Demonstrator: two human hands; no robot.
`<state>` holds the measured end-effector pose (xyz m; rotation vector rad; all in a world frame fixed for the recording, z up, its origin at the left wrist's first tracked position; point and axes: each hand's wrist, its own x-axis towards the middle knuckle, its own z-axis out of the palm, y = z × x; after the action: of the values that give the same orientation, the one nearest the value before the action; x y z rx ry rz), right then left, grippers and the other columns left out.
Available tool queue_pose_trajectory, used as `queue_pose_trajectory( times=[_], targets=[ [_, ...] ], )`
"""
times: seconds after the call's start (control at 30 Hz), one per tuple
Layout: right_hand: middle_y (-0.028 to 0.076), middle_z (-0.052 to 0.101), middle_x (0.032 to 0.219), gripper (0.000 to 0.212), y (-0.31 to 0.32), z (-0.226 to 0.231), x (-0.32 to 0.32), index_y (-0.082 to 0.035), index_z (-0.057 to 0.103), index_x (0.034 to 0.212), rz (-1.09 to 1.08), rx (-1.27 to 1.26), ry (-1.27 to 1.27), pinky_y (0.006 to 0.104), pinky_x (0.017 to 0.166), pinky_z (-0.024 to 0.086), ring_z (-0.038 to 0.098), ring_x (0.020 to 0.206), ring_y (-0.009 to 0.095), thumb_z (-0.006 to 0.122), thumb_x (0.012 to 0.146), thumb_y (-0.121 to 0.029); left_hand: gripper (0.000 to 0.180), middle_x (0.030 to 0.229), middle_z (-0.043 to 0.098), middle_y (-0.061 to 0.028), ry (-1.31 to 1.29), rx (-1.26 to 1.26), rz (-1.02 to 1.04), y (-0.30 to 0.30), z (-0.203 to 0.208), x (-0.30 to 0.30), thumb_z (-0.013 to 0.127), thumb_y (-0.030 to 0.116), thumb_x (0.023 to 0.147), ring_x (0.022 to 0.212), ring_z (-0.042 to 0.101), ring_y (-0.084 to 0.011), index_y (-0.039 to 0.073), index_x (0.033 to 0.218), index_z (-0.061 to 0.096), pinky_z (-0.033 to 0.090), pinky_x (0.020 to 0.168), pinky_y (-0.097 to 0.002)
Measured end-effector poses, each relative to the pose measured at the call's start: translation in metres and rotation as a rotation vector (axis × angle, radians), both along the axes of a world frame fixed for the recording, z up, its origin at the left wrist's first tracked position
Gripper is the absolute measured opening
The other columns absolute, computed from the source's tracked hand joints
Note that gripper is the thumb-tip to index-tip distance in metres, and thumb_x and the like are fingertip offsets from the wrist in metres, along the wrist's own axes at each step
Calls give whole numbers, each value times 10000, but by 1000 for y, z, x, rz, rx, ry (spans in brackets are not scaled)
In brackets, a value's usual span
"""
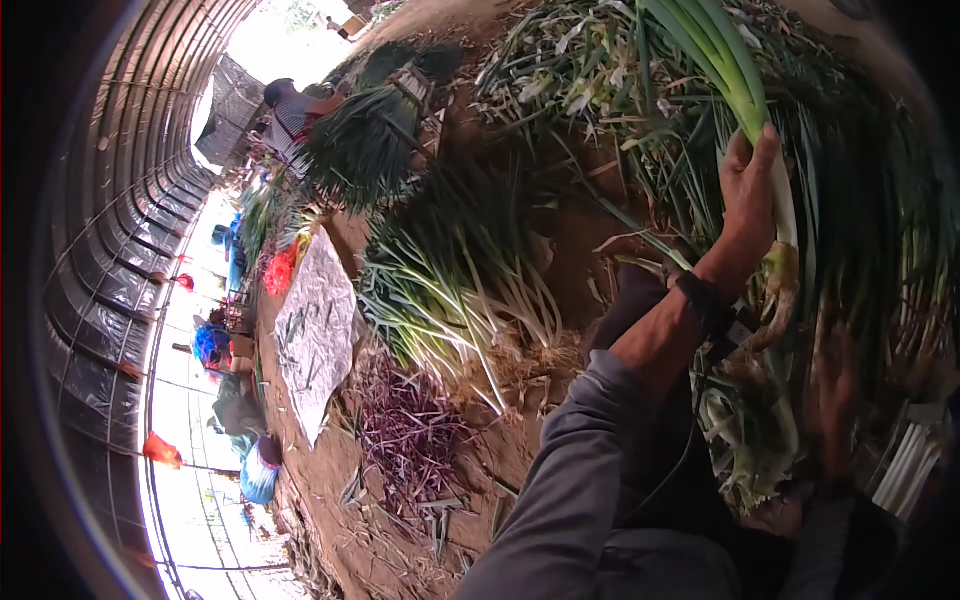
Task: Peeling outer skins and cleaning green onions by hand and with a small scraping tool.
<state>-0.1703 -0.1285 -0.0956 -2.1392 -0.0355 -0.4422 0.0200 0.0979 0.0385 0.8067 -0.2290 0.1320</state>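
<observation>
My left hand [750,190], with a black band on its wrist, is closed around a thick green onion [742,90]. The onion's green leaves rise above the hand to the top edge. Its pale stalk runs down past the wrist, with a yellowish, loose outer layer low on it. In the shade at the right, my right hand [836,390] is beside the onion's lower end; motion and darkness smear its fingers. Below the onion lies a heap of peeled-off leaves [745,440]. A dark stand of green onions [835,210] fills the right side.
Laid-out green onions [470,270] cover the ground ahead, beside purplish strips [405,430] and a silvery sheet [318,330]. A leaf pile [580,70] rises at the back. Far left, another person [292,120] is by a large bundle [365,145]. White stalks [910,465] lie low right.
</observation>
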Motion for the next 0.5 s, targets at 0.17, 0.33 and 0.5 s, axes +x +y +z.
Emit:
queue_pose_trajectory(
  times=[0.17,0.33,0.5],
  targets=[
    [147,630,1199,511,66,58,48,-91,514,1420,199,-275,-118,359,944,478,621,1079,282,675,938,-142,320,826,540,44,44,-112,36,5,-3,-2,652,367,986,687,552,-74,87,1116,568,476,623,-241],
    [159,610,1204,446,47,25,54,-49,587,1316,206,-222,27,389,935,478,602,1105,335,701,893,-129,315,765,561,0,121,-172,76,16,-7,9,655,375,982,619,584,-122,89,1067,553,492,542,-268],
    [137,627,1075,243,85,60,72,-16,625,1127,174,-160,-74,380,834,507,639,977,330,664,888,-34,291,769,560,-2,135,-222,54,34,-13,8,646,376,989,676,599,-111,112,1070,554,523,599,-272]
  ],
)
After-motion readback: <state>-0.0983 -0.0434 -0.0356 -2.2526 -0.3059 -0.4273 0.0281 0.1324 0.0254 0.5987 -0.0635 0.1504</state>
